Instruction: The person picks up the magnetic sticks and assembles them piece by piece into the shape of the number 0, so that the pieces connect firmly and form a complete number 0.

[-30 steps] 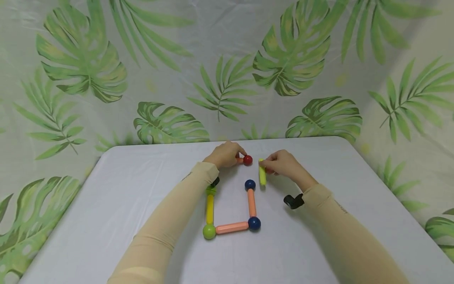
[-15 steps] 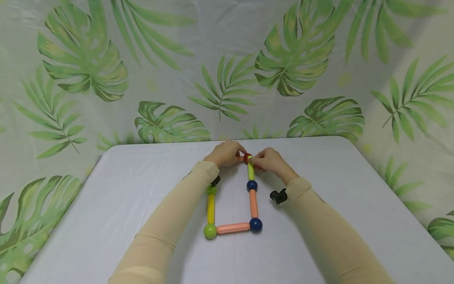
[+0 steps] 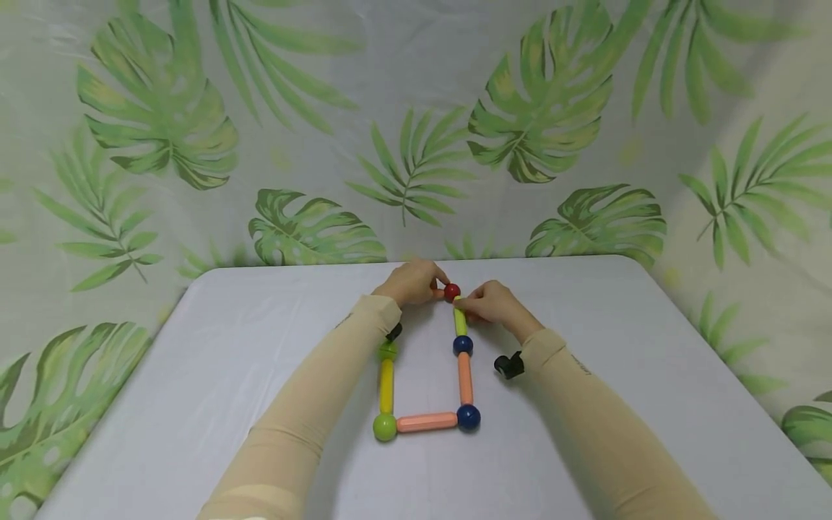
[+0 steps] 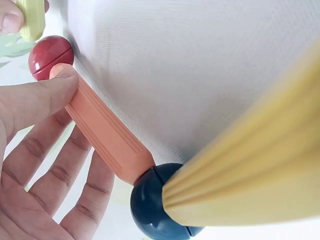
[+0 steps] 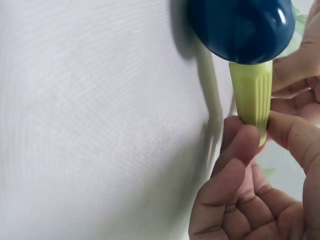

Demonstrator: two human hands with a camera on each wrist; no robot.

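My left hand (image 3: 413, 283) holds an orange rod (image 4: 107, 130), its thumb laid on the rod's end beside a red ball (image 3: 452, 292). At this rod's other end, in the left wrist view, sits a dark blue ball (image 4: 152, 210) with a yellow rod (image 4: 250, 170) joined to it. With thumb and fingers my right hand (image 3: 494, 302) pinches a lime-yellow rod (image 5: 250, 90). One end of that rod meets another dark blue ball (image 3: 463, 345). Its far end lies close by the red ball; whether they touch I cannot tell.
Nearer me on the white table (image 3: 162, 426), an orange rod (image 3: 465, 379), a blue ball (image 3: 468, 417), a second orange rod (image 3: 426, 422), a green ball (image 3: 385, 427) and a yellow rod (image 3: 386, 386) form a chain. A partly hidden green piece (image 3: 388, 351) tops the yellow rod.
My right hand has moved left, bringing the lime-yellow rod from beside the frame into line between the blue ball and the red ball. My left hand has stayed almost still.
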